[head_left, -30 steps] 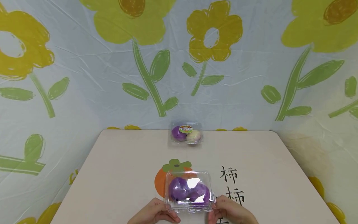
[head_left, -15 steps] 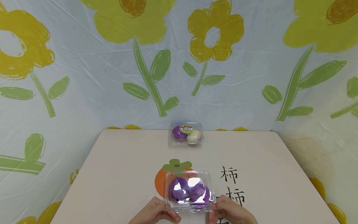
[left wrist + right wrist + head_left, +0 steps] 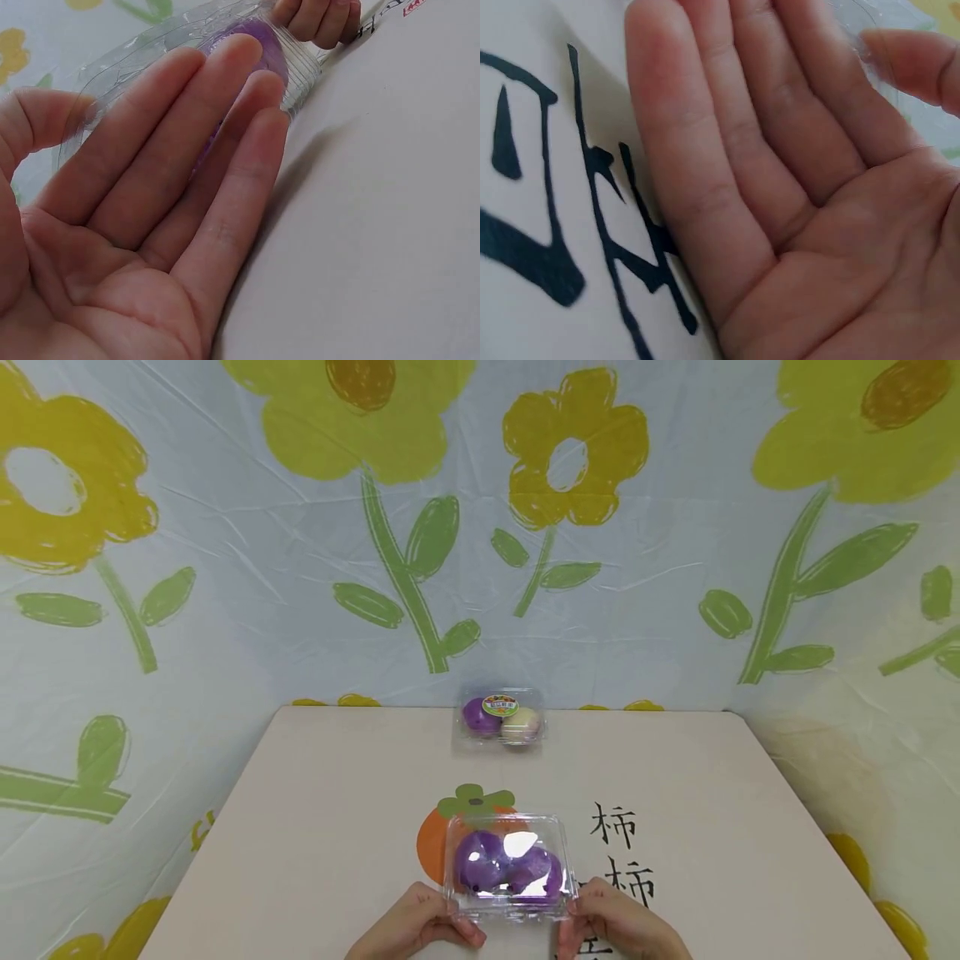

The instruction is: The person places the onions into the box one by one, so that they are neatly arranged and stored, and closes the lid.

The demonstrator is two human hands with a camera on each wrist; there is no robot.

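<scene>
Left hand [image 3: 420, 928]: I see it at the near edge of the table, fingers nearly straight and laid flat against the left side of the clear clamshell box [image 3: 508, 868]; the thumb sits apart on the box's near corner. The left wrist view shows the fingers [image 3: 187, 150] pressed on the plastic wall, not curled round it.
Right hand [image 3: 618, 927]: I see it mirrored on the box's right side, fingers extended along the wall, thumb at the near rim. In the right wrist view the palm lies open over the black writing.
Clear clamshell box: lid closed, resting on the table [image 3: 315, 827] near its front edge, between the two hands; it partly covers the printed orange persimmon [image 3: 435, 843].
Contents: purple fruit-shaped pieces [image 3: 506, 870], with glare on the lid above them.
Table print: large black characters [image 3: 615, 827] just right of the box; I read 柿 twice, and the lower strokes are hidden by the right hand.
Second box [image 3: 498, 725]: at the far edge, well apart; it holds one purple piece and one pale piece, under a round sticker [image 3: 499, 705] whose text is too small to read.
Backdrop [image 3: 225, 610]: pale sheet with yellow flowers and green stems.
</scene>
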